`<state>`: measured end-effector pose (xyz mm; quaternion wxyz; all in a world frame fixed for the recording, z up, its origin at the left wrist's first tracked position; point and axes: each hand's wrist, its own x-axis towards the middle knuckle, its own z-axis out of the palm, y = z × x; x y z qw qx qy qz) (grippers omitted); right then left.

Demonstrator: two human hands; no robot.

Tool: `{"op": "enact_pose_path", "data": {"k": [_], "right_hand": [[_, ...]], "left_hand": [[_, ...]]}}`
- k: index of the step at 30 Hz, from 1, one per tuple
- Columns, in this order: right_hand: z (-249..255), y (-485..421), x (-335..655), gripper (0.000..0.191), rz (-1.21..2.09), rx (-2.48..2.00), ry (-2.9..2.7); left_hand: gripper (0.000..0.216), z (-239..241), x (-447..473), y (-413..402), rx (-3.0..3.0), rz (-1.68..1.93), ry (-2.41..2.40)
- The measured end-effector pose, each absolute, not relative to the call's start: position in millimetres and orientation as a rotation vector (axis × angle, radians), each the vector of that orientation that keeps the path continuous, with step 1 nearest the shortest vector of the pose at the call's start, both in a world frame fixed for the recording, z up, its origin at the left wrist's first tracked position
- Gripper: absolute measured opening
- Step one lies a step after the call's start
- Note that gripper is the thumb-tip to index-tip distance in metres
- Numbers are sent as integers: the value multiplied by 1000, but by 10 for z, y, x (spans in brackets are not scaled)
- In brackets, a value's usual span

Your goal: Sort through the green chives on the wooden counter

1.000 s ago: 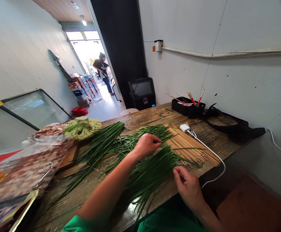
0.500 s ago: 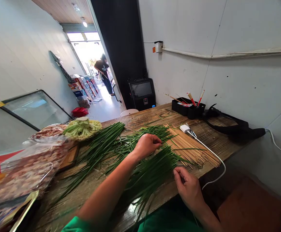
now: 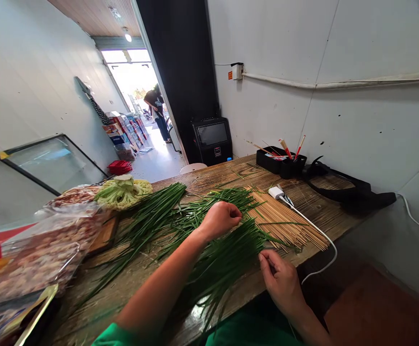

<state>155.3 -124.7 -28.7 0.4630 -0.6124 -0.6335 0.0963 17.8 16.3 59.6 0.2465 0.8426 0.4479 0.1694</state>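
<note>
My left hand (image 3: 222, 220) is closed over the garlic chives, its thumb and fingers pressed together; whatever lies between them is hidden. Under and in front of it, a bundle of garlic chives (image 3: 227, 254) spreads across the near side of the table. My right hand (image 3: 280, 281) is closed in a pinch at the table's front edge, close to the bundle's right end. I cannot make out what its fingertips hold. Just beyond both hands lie many bamboo skewers (image 3: 285, 223), a few green strands across them. More garlic chives (image 3: 155, 206) form a separate pile to the left.
A cauliflower (image 3: 122, 192) and bags of meat pieces (image 3: 46, 254) sit at the left of the wooden table (image 3: 231, 168). A white charger (image 3: 276, 192) with its cable rests by the skewers. Behind are a black holder (image 3: 292, 167) and black strap (image 3: 339, 187). A person (image 3: 157, 113) stands in the doorway.
My hands hold nearly the same places over the chives. In the doorway, the person has shifted slightly and bends further over to the right.
</note>
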Motion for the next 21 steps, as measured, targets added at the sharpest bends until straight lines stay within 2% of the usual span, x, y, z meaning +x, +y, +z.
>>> {"op": "enact_pose_path", "data": {"k": [7, 12, 21], "right_hand": [[-277, -1252, 1552, 27, 205, -1533, -1565], [-302, -1245, 1548, 29, 198, -1517, -1559], [-333, -1245, 1564, 28, 219, -1510, -1581]], "left_hand": [[27, 793, -26, 198, 2461, 126, 936], [25, 841, -216, 419, 2549, 298, 1436], [21, 387, 47, 792, 2647, 14, 1522]]}}
